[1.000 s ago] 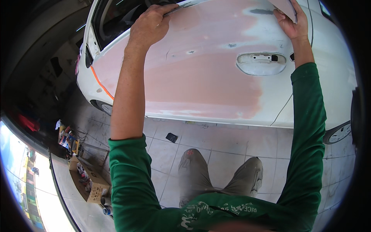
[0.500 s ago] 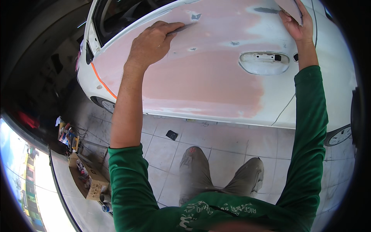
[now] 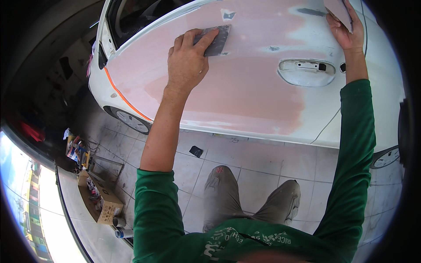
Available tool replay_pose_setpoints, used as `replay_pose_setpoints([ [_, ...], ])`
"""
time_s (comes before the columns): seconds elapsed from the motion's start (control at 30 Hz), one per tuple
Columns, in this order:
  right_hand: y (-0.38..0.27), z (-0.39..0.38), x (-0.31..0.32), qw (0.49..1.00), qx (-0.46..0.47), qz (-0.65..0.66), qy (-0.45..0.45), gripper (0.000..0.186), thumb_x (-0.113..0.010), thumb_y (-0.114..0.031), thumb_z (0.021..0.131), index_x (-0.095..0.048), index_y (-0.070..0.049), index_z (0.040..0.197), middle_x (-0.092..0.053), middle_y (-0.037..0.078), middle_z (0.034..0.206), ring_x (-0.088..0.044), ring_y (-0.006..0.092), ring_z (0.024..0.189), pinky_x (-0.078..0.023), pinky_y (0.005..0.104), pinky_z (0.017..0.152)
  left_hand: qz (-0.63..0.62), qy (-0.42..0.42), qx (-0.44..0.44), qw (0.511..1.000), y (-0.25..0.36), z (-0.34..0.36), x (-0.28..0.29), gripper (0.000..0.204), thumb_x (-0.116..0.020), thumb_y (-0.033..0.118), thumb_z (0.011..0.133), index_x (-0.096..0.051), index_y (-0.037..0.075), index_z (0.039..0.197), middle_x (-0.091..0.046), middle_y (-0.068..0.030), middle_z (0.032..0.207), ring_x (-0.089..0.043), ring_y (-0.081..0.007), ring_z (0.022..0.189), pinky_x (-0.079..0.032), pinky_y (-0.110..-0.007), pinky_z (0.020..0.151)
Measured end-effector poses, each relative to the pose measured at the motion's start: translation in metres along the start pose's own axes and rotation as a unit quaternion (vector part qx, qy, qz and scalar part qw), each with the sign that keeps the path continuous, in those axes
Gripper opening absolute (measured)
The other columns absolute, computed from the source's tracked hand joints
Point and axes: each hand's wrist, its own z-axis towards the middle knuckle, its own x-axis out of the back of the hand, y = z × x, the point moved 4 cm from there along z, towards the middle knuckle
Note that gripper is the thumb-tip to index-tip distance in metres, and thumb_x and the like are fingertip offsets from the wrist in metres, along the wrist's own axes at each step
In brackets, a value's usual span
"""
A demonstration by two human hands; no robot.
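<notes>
My left hand grips a dark grey, flat putty spreader with pale smears, fingers and thumb over its face. It is at the upper part of a white car door largely coated in pink filler. Whether its edge touches the panel I cannot tell. At the upper right my right hand clasps a thin flat board with a pinkish face, cut off by the top of the picture. Small grey bare patches show in the filler. Below my right hand lies the door's handle recess, its handle absent.
Orange tape runs along the door's front edge. A small black piece lies on the tiled floor near my feet. At the lower left stand an open cardboard box and a cluttered heap. The side mirror juts out.
My left hand has moved right and slightly down, and the putty spreader has turned so its broad face shows. The right hand with the board has shifted a little right and down.
</notes>
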Motion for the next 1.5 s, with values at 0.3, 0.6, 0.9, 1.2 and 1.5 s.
replay_pose_setpoints([
  [0.3,0.002,0.004,-0.003,0.993,-0.052,0.071,-0.074,0.036,-0.057,-0.027,0.106,-0.061,-0.002,0.131,-0.075,0.009,0.101,-0.074,0.0187,0.071,-0.051,0.0266,0.040,-0.140,-0.058,0.024,0.988,-0.017,0.083,0.041,0.045,-0.061,0.011,0.095,-0.066,0.018,0.139,-0.063,-0.0163,0.135,-0.062,-0.0352,0.122,-0.051,-0.043,0.104],
  [0.6,-0.001,-0.008,-0.013,0.995,0.003,0.025,0.096,0.037,-0.059,-0.025,0.105,-0.062,-0.001,0.133,-0.075,0.009,0.107,-0.075,0.0174,0.078,-0.052,0.0247,0.043,-0.020,-0.020,-0.019,0.999,0.024,0.030,0.011,0.047,-0.066,0.008,0.093,-0.070,0.030,0.135,-0.068,-0.0059,0.119,-0.068,-0.0273,0.107,-0.059,-0.042,0.091],
  [0.9,0.014,-0.004,-0.009,0.997,-0.049,0.046,-0.036,0.042,-0.059,-0.027,0.105,-0.059,0.000,0.137,-0.074,0.008,0.111,-0.074,0.0153,0.081,-0.052,0.0233,0.045,-0.067,-0.032,-0.004,0.997,0.012,0.086,0.037,0.043,-0.060,0.011,0.095,-0.067,0.017,0.137,-0.065,-0.0146,0.131,-0.063,-0.0325,0.121,-0.051,-0.043,0.103],
  [1.2,0.004,-0.003,-0.002,0.998,-0.038,0.044,-0.009,0.041,-0.057,-0.027,0.106,-0.059,-0.002,0.138,-0.074,0.009,0.111,-0.075,0.0165,0.081,-0.054,0.0244,0.046,0.012,0.022,-0.005,1.000,0.062,0.008,-0.002,0.060,-0.067,0.004,0.086,-0.065,0.031,0.140,-0.063,-0.0067,0.130,-0.061,-0.0311,0.117,-0.055,-0.048,0.093],
  [1.5,0.004,-0.001,-0.009,0.993,-0.069,0.083,-0.049,0.039,-0.055,-0.028,0.106,-0.059,-0.002,0.136,-0.074,0.010,0.106,-0.075,0.0199,0.076,-0.054,0.0280,0.042,-0.104,-0.023,0.046,0.993,-0.048,0.066,0.027,0.044,-0.063,0.010,0.095,-0.071,0.027,0.134,-0.069,-0.0091,0.122,-0.068,-0.0282,0.110,-0.057,-0.042,0.092],
])
